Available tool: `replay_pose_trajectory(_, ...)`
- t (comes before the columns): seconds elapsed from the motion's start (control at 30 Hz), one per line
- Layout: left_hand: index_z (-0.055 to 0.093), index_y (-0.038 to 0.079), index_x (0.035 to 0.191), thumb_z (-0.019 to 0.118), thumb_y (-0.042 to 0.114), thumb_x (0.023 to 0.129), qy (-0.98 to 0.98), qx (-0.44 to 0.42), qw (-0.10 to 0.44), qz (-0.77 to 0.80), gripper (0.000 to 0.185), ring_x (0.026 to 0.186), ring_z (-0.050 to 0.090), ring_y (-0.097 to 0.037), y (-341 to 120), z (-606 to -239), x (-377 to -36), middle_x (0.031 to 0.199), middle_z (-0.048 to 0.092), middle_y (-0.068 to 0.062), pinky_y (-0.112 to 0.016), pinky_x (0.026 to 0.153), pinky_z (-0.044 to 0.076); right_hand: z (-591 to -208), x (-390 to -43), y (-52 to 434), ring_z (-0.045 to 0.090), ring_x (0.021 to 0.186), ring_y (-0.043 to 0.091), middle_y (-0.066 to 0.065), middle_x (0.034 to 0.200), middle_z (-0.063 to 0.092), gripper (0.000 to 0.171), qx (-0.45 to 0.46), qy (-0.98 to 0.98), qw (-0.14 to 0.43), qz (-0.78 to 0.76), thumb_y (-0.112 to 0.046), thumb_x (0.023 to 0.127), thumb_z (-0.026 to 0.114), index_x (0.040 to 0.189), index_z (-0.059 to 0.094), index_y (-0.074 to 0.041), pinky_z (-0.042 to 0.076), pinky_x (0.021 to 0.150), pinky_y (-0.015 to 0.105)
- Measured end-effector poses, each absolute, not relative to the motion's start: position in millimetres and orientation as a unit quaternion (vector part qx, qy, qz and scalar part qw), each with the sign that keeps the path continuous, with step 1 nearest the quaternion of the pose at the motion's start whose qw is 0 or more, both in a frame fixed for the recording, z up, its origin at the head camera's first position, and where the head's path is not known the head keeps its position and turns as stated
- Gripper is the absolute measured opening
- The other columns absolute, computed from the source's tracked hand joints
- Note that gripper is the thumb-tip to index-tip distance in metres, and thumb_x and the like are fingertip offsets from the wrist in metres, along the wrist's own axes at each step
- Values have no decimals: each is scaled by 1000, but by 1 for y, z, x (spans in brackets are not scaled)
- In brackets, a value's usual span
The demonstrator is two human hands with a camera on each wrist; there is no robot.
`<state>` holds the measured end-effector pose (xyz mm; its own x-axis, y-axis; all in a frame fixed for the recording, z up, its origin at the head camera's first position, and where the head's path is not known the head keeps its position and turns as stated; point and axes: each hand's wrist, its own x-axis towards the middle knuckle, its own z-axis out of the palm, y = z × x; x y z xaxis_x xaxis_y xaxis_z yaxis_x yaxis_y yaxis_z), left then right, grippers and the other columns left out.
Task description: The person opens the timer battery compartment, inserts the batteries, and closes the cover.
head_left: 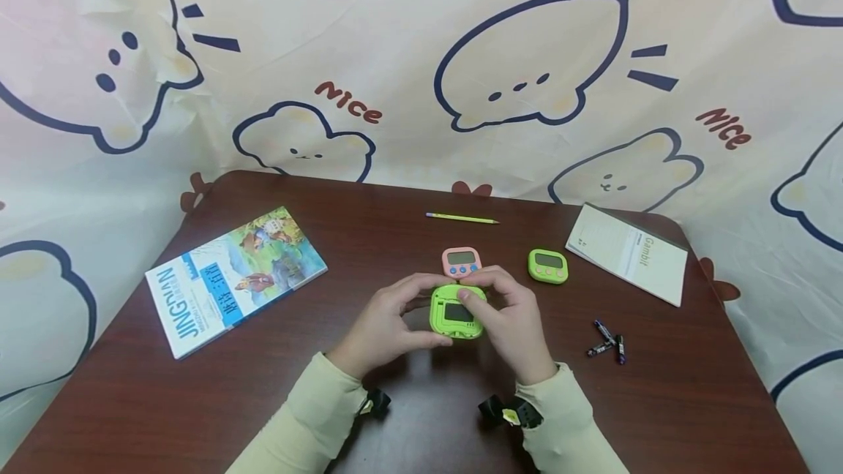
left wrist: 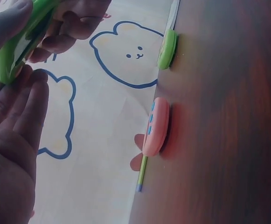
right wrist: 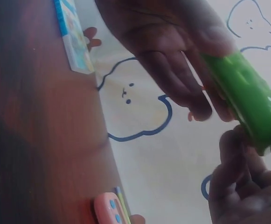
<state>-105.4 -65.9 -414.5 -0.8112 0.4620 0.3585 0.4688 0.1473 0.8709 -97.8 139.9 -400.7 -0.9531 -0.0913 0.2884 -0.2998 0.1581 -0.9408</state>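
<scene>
A light green digital timer [head_left: 457,328] is held above the table between both hands, its face with a dark rectangle turned up. My left hand [head_left: 385,324] grips it by the left side, fingers along the top edge and thumb at the bottom edge. The right hand [head_left: 516,317] pinches its upper right part, with the thumb lying on the face. In the right wrist view the timer [right wrist: 254,100] appears edge-on between the hands. Just behind it a pink timer [head_left: 462,260] with blue buttons rests on the table. Another green timer [head_left: 547,266] lies to the right.
On the left lies a blue and white book [head_left: 244,273]. A yellow-green pencil [head_left: 462,218] is near the back edge. At the right are a white notepad [head_left: 626,254] and several small dark cylinders [head_left: 621,350] resembling batteries. A printed cloth hangs behind the brown table [head_left: 197,401].
</scene>
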Motion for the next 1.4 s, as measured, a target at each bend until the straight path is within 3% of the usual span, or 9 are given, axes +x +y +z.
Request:
replay_pose_trajectory(0.33, 59, 15, 134, 92, 14, 72, -758, -301, -14, -579, 70, 117, 61, -14, -66, -415, -106, 128, 63, 3, -28, 99, 52, -398, -101, 149, 65, 96, 17, 0, 102, 73, 16, 110, -783, 52, 610, -19, 89, 79, 103, 78, -11, 55, 76, 24)
replay_pose_trajectory(0.7, 59, 14, 133, 92, 13, 72, -749, -312, -42, -583, 69, 119, 60, -15, -69, -419, -109, 127, 62, 3, -30, 101, 51, -395, -101, 149, 65, 94, 16, -2, 94, 71, 13, 109, -799, 44, 590, -23, 87, 81, 94, 78, -12, 55, 79, 26)
replay_pose_trajectory(1.1, 57, 11, 133, 91, 9, 73, -729, -314, -72, -604, 69, 119, 61, -25, -65, -422, -107, 126, 61, -1, -30, 102, 51, -397, -105, 157, 62, 93, 21, 3, 92, 68, 11, 122, -787, 16, 604, -20, 89, 78, 89, 73, -10, 53, 82, 30)
replay_pose_trajectory(1.4, 57, 14, 133, 92, 10, 71, -736, -301, -60, -604, 71, 119, 60, -18, -69, -419, -109, 127, 61, 1, -30, 102, 51, -392, -104, 165, 62, 88, 21, 5, 90, 68, 10, 99, -761, 27, 641, -11, 91, 75, 92, 72, -1, 54, 74, 27)
